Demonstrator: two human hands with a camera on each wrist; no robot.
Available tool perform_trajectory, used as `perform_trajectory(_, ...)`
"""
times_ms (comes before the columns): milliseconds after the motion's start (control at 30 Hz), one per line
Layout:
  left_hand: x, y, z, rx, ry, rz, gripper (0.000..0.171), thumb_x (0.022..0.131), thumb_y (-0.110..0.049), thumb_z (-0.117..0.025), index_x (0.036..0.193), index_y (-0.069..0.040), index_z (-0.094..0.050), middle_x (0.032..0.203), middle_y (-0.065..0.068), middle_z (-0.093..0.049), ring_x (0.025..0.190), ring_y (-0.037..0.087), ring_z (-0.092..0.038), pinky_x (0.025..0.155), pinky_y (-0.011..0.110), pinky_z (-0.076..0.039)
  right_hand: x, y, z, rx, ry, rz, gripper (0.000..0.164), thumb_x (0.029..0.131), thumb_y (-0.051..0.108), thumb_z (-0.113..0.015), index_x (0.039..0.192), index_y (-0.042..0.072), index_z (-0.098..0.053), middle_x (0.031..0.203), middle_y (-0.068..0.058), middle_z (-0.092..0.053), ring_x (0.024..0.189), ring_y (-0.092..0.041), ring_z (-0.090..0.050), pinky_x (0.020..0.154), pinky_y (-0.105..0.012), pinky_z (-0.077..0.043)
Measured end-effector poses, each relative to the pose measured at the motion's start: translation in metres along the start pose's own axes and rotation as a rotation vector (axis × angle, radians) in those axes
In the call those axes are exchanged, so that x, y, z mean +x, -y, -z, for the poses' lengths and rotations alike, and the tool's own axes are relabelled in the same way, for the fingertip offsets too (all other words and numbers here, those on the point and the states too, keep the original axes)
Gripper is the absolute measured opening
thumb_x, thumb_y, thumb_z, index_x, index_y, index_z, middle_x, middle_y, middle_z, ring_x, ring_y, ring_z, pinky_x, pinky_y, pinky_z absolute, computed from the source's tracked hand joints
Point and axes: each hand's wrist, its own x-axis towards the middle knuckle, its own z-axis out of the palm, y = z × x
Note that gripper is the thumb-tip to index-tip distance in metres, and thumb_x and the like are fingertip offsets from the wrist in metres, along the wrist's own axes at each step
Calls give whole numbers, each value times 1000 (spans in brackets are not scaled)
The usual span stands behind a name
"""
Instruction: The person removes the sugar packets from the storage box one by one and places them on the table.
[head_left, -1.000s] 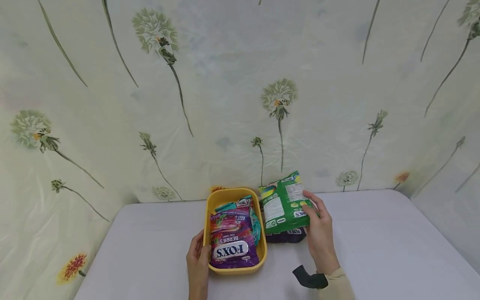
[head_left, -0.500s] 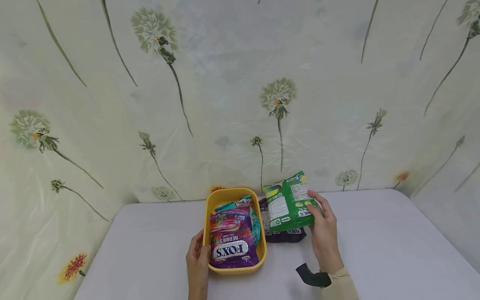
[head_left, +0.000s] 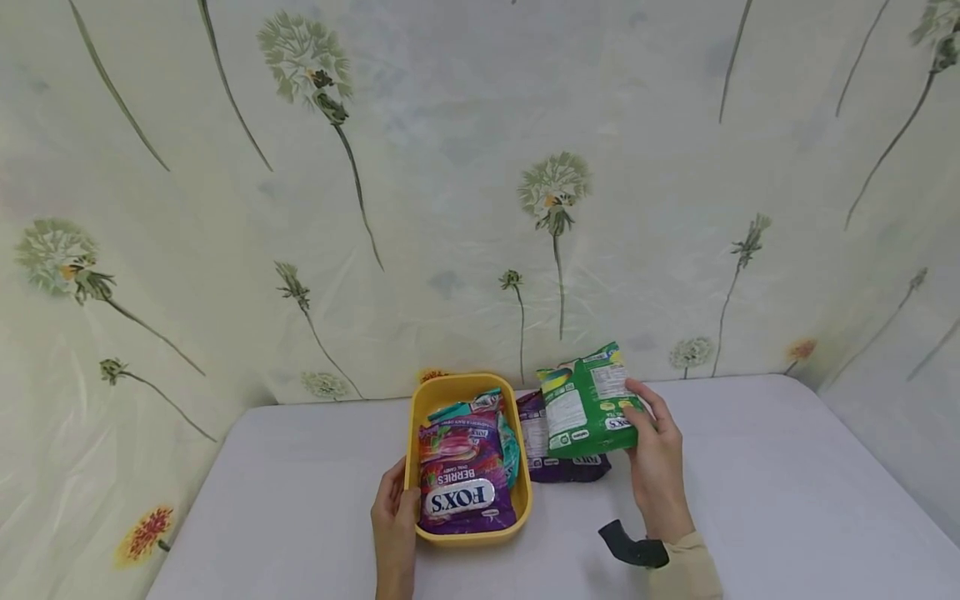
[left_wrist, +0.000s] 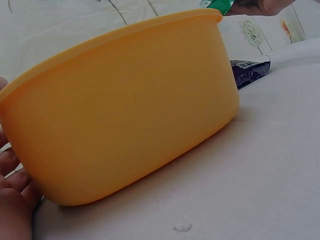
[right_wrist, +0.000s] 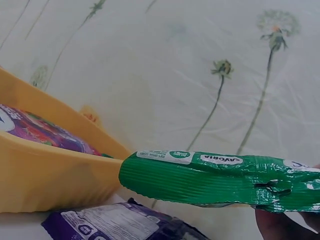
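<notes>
My right hand (head_left: 658,462) pinches the right edge of a green candy bag (head_left: 588,408), its back panel facing up. In the right wrist view that candy bag (right_wrist: 215,180) hangs clear above a purple candy bag (right_wrist: 120,222), which lies on the table beside a yellow plastic basket (right_wrist: 50,175). At the left side of the basket (head_left: 468,540), my left hand (head_left: 393,521) grips the wall, thumb at the rim. Inside lies a purple Fox's Berries candy bag (head_left: 461,475), over teal candy packaging (head_left: 508,450) that it partly covers.
A white-covered table (head_left: 300,500) lies under everything. Behind it rises a pale backdrop (head_left: 450,208) printed with dandelions. A black strap (head_left: 633,550) sticks out by my right wrist.
My right hand has moved the green candy bag a little to the right, away from the basket, uncovering more of the purple bag below. My left hand and the basket have stayed put.
</notes>
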Motion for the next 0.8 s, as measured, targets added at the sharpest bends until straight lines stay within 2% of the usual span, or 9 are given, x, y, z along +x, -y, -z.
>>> perform_trajectory(800, 0, -2, 0, -4, 5, 19, 46, 92, -8, -45, 137, -16, -45, 144, 9, -46, 133, 26, -44, 104, 33, -40, 6, 3, 15, 9, -61, -78, 43, 98, 27, -47, 141, 23, -43, 143, -2, -32, 113, -10, -48, 79, -12, -52)
